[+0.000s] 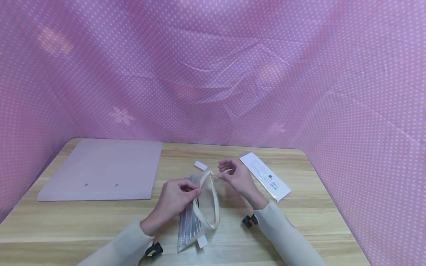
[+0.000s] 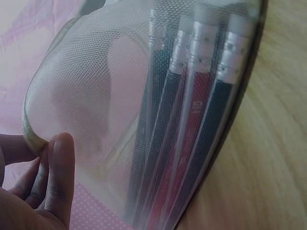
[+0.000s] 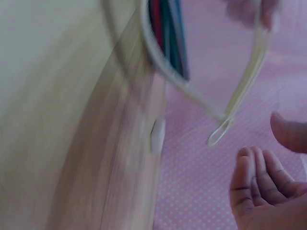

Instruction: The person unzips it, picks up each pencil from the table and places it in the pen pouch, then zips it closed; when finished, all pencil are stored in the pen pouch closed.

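A see-through mesh zipper pouch (image 2: 81, 81) holds several pencils (image 2: 201, 91), dark and red, with metal-banded eraser ends. Its cream zipper rim (image 1: 217, 207) gapes wide. My left hand (image 1: 179, 194) pinches one side of this rim between thumb and fingers. Close to the zipper's far end is my right hand (image 1: 236, 177), its fingers loosely bent and thumb apart. In the right wrist view a looped zipper pull (image 3: 220, 132) hangs from the rim's corner, a small gap away from the right hand's fingertips. Nothing shows between those fingers.
A white eraser-like block (image 1: 200, 166) lies just behind the pouch. To the right is a flat white package (image 1: 265, 175) in clear wrap. A large pale pink folder (image 1: 106, 170) covers the table's back left. Pink dotted cloth (image 1: 213, 74) hangs around the wooden table (image 1: 100, 221).
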Motion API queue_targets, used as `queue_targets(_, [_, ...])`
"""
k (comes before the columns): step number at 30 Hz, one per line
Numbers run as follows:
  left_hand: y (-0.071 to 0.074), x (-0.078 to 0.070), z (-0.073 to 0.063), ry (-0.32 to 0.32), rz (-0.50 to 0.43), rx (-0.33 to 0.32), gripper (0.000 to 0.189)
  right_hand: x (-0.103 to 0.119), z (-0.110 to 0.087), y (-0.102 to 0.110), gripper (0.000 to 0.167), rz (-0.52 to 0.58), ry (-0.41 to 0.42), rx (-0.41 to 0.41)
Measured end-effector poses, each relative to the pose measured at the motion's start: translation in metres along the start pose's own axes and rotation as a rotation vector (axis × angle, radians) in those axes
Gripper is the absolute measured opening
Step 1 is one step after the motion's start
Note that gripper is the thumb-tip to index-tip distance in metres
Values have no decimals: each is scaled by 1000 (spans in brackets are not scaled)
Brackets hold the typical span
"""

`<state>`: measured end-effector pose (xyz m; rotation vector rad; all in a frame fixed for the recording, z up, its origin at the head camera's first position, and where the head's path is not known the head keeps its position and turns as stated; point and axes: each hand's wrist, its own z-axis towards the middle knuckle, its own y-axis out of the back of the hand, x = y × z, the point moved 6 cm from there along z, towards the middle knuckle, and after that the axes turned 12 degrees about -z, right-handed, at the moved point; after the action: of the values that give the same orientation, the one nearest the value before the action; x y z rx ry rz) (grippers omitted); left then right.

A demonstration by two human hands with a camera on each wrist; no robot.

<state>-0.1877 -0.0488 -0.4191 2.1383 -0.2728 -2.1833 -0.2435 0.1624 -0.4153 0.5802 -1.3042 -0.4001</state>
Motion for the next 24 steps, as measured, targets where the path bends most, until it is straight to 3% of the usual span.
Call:
queue_targets(4, [-2, -1, 0, 4, -2, 10, 6, -3, 8, -12, 45, -65, 13, 110])
queue_targets(7, [-4, -3, 1, -20, -5, 21, 5, -3, 11, -18, 39, -110, -12, 158])
queue_targets(11, [-6, -6, 4, -69, -10, 36, 5, -7, 15, -20, 26, -152, -41, 124])
queue_targets(16, [-3, -3, 9, -67, -45, 57, 9, -16, 16, -20, 14, -105, -99, 84])
queue_targets(22, [4, 8, 37, -118, 2, -6, 12, -24, 16, -20, 8, -29, -127, 90])
queue_targets(24, [0, 10, 51, -121, 21, 11, 16, -26, 17, -21, 8, 5, -132, 87])
